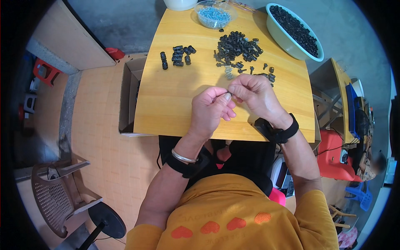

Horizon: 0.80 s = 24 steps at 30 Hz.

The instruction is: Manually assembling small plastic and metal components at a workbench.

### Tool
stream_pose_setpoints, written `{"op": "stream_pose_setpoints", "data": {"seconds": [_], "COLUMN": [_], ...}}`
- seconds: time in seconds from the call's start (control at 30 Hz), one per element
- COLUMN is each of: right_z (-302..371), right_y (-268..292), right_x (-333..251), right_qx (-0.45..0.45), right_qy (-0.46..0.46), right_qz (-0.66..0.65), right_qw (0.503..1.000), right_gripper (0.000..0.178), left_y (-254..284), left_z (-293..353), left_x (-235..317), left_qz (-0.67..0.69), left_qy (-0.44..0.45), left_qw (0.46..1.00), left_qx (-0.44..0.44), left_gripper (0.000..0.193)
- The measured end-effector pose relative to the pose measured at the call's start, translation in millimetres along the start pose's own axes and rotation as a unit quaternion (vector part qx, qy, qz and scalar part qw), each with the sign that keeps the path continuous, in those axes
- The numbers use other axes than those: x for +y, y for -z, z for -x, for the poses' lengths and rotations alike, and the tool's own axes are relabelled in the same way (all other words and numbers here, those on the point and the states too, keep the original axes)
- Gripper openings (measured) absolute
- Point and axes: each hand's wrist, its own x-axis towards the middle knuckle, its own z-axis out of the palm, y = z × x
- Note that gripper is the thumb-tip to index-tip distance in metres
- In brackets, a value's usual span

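Observation:
Above the near half of the yellow table point(166, 108), my two hands meet fingertip to fingertip. My left hand point(211, 109) pinches a small black plastic part point(229, 93), mostly hidden by the fingers. Thumb and forefinger of my right hand point(255, 96) close on the same spot; whether they grip that part or another small piece cannot be made out. Just beyond the hands lie a few small metal springs point(228, 73) and a heap of loose black plastic parts point(237, 46). To the left, several black barrel-shaped pieces that look like cord locks point(178, 56) stand in a loose group.
A clear bowl of bluish metal springs point(214, 16) and a pale green basin of black parts point(273, 21) stand at the far side. A cardboard box point(126, 96) adjoins the table's left edge. A brown chair point(54, 196) is lower left, a red chair point(333, 156) right; another person sits beyond.

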Motion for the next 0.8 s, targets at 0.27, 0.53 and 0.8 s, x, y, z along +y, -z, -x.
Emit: {"op": "stream_pose_setpoints", "data": {"seconds": [0.27, 0.53, 0.8], "right_z": [9, 24, 22], "right_y": [-14, -16, -30], "right_x": [4, -6, 6], "right_qx": [0.079, 0.054, 0.138], "right_qy": [0.134, 0.155, 0.194], "right_qz": [0.097, 0.162, 0.294], "right_qw": [0.983, 0.973, 0.926], "right_gripper": [0.009, 0.031, 0.033], "left_y": [0, -2, -5], "left_z": [-2, -1, -1], "left_x": [5, 7, 10], "left_qz": [0.003, 0.03, 0.039], "left_qy": [0.026, 0.038, 0.05], "left_qw": [1.0, 0.999, 0.997], "left_qx": [0.009, 0.019, 0.037], "left_gripper": [0.014, 0.015, 0.011]}}
